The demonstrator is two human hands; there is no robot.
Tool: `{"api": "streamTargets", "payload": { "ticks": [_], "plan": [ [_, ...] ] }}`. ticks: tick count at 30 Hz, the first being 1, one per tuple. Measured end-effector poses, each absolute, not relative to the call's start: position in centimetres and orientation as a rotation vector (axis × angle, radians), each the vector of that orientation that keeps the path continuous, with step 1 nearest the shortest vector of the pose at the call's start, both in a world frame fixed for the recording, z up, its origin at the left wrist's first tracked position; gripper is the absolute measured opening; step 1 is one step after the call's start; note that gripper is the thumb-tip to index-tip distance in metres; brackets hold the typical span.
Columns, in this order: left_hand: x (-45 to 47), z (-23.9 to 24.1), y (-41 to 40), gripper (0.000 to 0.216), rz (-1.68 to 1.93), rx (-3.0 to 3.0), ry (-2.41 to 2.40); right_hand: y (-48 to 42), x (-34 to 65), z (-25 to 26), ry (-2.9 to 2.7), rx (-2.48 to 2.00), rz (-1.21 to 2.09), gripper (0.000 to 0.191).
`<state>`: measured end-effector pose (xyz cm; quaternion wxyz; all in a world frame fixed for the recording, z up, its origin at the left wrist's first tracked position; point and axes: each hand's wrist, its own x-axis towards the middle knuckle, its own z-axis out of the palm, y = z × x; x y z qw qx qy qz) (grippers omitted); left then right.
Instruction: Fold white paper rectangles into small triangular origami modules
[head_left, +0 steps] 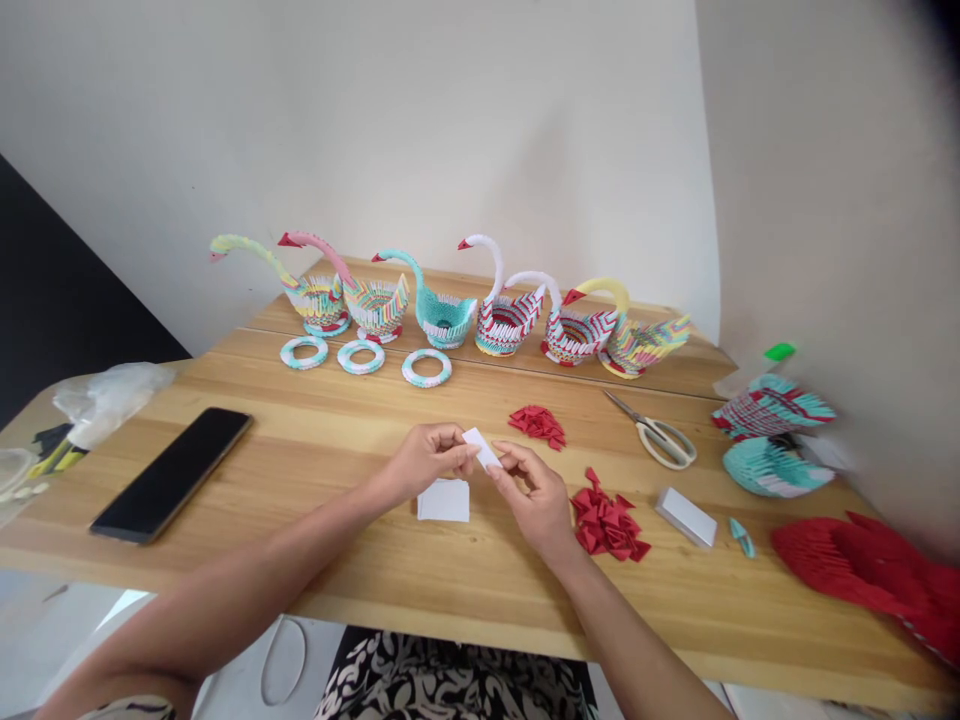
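Note:
Between my two hands is a small white strip of paper [481, 449], tilted down to the right. My left hand [433, 458] pinches its upper left end between thumb and fingers. At the lower right end, the thumb and fingers of my right hand [531, 490] close on it too. Just under the hands lies a stack of white paper [444, 502] on the wooden table. Folded red paper triangles form a small pile [537, 425] beyond my right hand and a larger pile [609, 522] beside it.
Several folded-paper swans [444, 318] line the back, with three paper rings [427, 368] before them. A phone [174, 474] lies left. To the right are scissors [660, 437], a white block [686, 516], a small teal piece [742, 537], teal paper bodies [776, 467] and a red paper piece [862, 570].

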<state>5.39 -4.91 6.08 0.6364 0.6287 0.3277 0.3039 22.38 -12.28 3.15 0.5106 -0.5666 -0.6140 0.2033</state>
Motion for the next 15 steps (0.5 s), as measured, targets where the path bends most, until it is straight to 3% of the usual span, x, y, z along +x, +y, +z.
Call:
{"api": "streamTargets", "payload": {
  "ticks": [10,15],
  "plan": [
    [5.2,6.3,-5.1,0.030,0.683,1.519,0.773,-12.3,22.2,3.1,-1.583,-1.331,0.607,0.029],
    [4.5,7.3,-4.5,0.029,0.851,1.383,0.781,-13.0,23.3,5.6,-1.669,-1.411,0.367,0.029]
  ]
}}
